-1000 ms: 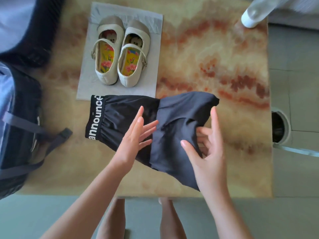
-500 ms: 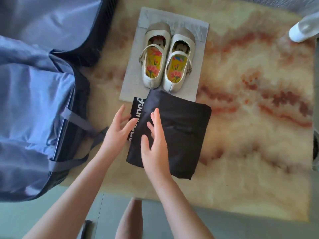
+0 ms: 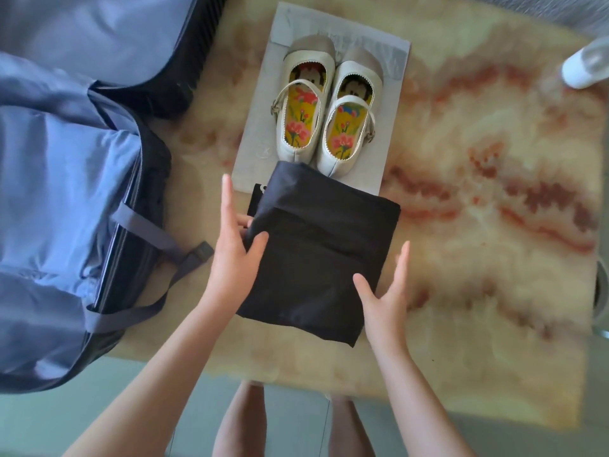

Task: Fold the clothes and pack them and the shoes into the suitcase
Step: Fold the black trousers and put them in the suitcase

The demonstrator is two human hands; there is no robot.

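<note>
Black shorts (image 3: 316, 252) lie folded in a rough rectangle on the marbled table (image 3: 478, 225). My left hand (image 3: 232, 252) grips their left edge, thumb on top and fingers tucked under. My right hand (image 3: 385, 291) is spread at the lower right edge, thumb resting on the cloth, fingers beside it. A pair of cream shoes (image 3: 326, 117) with flowered insoles stands on a grey cloth (image 3: 253, 153) just beyond the shorts. The open suitcase (image 3: 66, 192) with blue lining and grey straps lies at the left.
A white bottle (image 3: 583, 67) lies at the table's far right corner. The table's near edge runs just in front of my legs (image 3: 237, 423). A round object at the right edge of the view is mostly cut off.
The shorts went from half-spread to folded over into a rectangle. My left hand took hold of their left edge and my right hand moved from the top to the right side.
</note>
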